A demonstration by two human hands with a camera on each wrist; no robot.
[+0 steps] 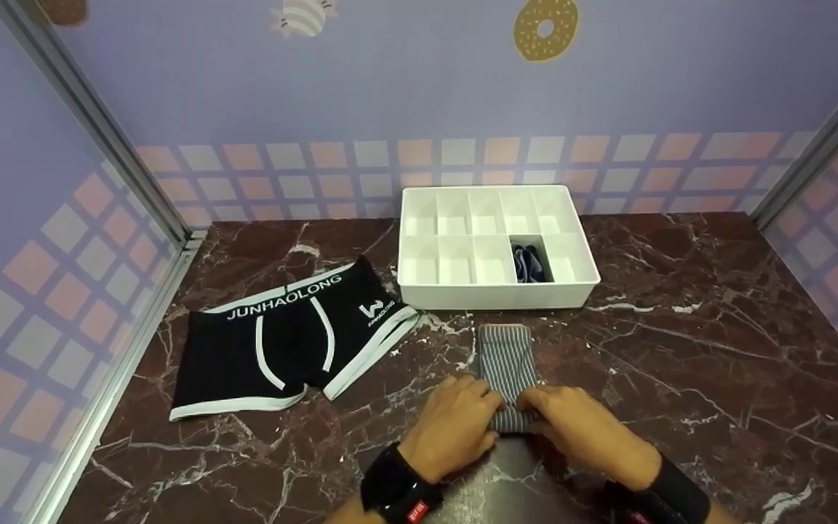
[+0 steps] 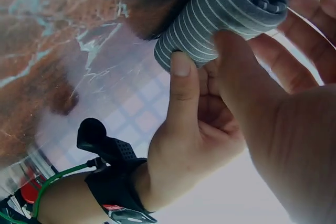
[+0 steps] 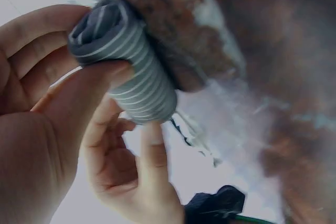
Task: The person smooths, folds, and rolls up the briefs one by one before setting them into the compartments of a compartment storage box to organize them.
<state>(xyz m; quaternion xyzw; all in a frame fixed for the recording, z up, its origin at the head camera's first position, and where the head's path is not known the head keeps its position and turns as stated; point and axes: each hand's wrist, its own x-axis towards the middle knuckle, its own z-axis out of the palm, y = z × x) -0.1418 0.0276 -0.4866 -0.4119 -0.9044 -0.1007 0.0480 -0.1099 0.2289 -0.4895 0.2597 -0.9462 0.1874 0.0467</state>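
A grey garment with thin white stripes [image 1: 506,353] lies lengthwise on the tabletop, its near end rolled up and its far part a flat strip. My left hand [image 1: 455,422] pinches the left end of the roll [image 2: 202,22], thumb on the near side. At the other end my right hand [image 1: 583,429] grips it likewise, thumb against the stripes. Both wrist views show the coiled layers at an end of the roll [image 3: 139,80]. Left of the hands, black boxer briefs [image 1: 292,342] with white trim are spread flat.
Behind the garment stands a white divided box [image 1: 492,296]; one front compartment holds a dark blue folded cloth [image 1: 528,263]. The brown marbled tabletop [image 1: 681,364] is bounded by a patterned back wall [image 1: 361,94] and side panels.
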